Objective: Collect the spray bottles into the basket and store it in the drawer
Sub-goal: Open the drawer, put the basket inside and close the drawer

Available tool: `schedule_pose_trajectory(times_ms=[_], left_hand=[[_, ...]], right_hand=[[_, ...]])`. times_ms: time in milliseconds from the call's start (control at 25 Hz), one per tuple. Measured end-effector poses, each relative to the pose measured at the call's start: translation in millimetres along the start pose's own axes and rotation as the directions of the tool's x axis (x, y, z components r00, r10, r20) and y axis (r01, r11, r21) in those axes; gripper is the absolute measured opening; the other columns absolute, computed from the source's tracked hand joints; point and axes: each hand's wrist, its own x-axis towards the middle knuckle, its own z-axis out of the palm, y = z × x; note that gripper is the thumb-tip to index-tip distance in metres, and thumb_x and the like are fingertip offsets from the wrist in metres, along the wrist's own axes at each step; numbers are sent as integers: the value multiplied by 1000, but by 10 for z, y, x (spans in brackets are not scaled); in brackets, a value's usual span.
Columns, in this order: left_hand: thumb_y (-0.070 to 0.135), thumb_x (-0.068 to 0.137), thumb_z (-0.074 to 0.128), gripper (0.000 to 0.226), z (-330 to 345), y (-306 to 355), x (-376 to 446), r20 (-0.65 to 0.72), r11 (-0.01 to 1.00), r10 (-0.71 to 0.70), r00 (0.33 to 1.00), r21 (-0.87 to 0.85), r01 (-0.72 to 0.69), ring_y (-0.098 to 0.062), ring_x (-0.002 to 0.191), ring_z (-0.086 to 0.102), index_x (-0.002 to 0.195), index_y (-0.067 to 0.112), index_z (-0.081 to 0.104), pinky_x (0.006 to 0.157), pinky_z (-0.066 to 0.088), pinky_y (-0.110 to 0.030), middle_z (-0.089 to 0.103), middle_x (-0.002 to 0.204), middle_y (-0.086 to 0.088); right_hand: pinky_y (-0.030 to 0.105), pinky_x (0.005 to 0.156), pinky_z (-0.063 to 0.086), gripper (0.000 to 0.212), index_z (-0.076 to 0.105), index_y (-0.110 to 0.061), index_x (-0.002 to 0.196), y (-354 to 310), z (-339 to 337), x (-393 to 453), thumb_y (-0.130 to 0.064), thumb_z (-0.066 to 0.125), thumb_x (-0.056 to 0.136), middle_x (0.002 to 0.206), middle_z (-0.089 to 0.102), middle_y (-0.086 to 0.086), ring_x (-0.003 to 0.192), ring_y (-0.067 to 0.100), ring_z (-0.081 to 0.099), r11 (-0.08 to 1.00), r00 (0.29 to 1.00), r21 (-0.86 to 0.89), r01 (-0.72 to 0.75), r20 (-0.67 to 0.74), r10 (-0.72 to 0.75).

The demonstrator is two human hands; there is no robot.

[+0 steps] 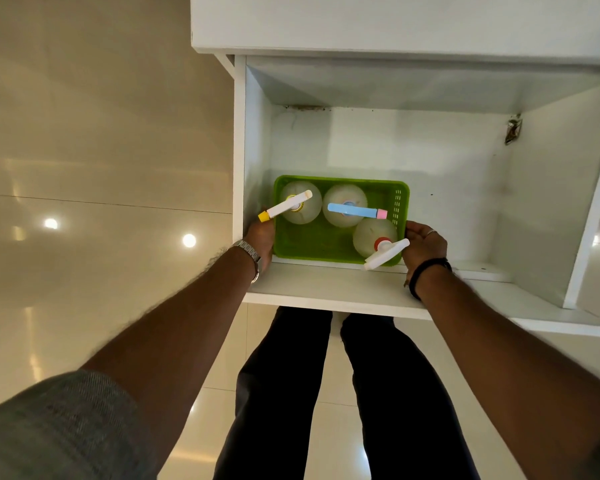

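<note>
While hands (262, 239) (423, 242) clamp basket (312, 240) ends, long axis left-right in drawer (326, 289).

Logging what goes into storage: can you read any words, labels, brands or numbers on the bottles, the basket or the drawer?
None can be read.
Three spray bottles: seen from above, no label shows.
Green basket: no print.
White drawer: no markings.
Wristwatch on the left hand: its face is turned away.

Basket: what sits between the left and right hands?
In the head view, the green basket spans the gap between the left hand and right hand, carrying three spray bottles; the drawer is open.
</note>
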Motion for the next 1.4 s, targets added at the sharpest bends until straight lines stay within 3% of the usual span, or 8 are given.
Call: schedule_pose_trajectory(times_ms=[320, 520, 680, 800, 920, 1040, 1200, 1400], left_hand=[[22, 95, 48, 12, 69, 239, -1112, 2, 961, 127, 992, 248, -124, -19, 79, 47, 86, 17, 54, 75, 42, -32, 51, 92, -12], [34, 100, 44, 39, -86, 202, -2454, 291, 311, 541, 789, 803, -509, -34, 114, 61, 122, 8, 62, 92, 47, -37, 67, 124, -14], [30, 98, 50, 32, 58, -116, -3124, 153, 752, 538, 829, 356, -554, -21, 103, 68, 111, 9, 71, 90, 51, -33, 74, 113, -8], [33, 103, 44, 42, 254, -431, -3266, 64, 994, 106, 992, -10, -105, -32, 108, 68, 117, 1, 67, 93, 50, -37, 72, 117, -18], [49, 102, 37, 58, 411, -541, -3265, 96, 875, -211, 973, -425, 232, -33, 129, 55, 139, 6, 48, 111, 42, -44, 58, 138, -17], [56, 100, 31, 65, 491, -316, -3074, 92, 649, -223, 970, -728, 218, -35, 135, 49, 146, 11, 41, 118, 34, -48, 52, 142, -15], [57, 93, 35, 57, 433, 119, -2977, 174, 508, -224, 959, -819, 267, -40, 130, 52, 134, 25, 56, 113, 35, -61, 58, 139, -12], [55, 96, 31, 60, 413, 450, -3058, 201, 516, -222, 954, -806, 289, -43, 137, 43, 141, 20, 48, 115, 30, -64, 51, 143, -15]], right_hand=[[41, 103, 48, 43, 55, -7, 136, -157, -336, -228, 6, 38, 98, 136, 58, 17, 122, 32, 58, 991, 995, 100, -90, 54, 85], [29, 81, 58, 23, 64, -8, 115, -473, -631, -1151, -1, 57, 94, 107, 68, 17, 97, 24, 68, 960, 998, 280, 0, 53, -16], [26, 68, 59, 21, 68, -4, 97, -362, -782, -1785, -20, 54, 99, 85, 72, 14, 74, 21, 70, 948, 979, 286, -137, 187, 85], [31, 70, 59, 40, 69, -4, 95, -42, -898, -1988, -37, 49, 102, 89, 73, 17, 79, 25, 71, 918, 929, 209, -336, 233, 287], [42, 87, 55, 57, 57, 4, 121, 135, -917, -1968, -48, 42, 102, 101, 67, 22, 97, 34, 66, 780, 847, 329, -532, 221, 484], [50, 107, 43, 70, 43, -3, 141, -59, -880, -1770, -57, 43, 98, 129, 57, 20, 123, 37, 55, 632, 827, 551, -545, 229, 513], [66, 98, 45, 74, 44, -20, 142, -451, -877, -1589, -66, 51, 85, 138, 51, 18, 120, 46, 53, 381, 798, 758, -529, 292, 527], [63, 111, 34, 79, 28, -26, 154, -765, -850, -1564, -64, 49, 88, 156, 33, 11, 137, 39, 40, 379, 790, 769, -515, 253, 559]])
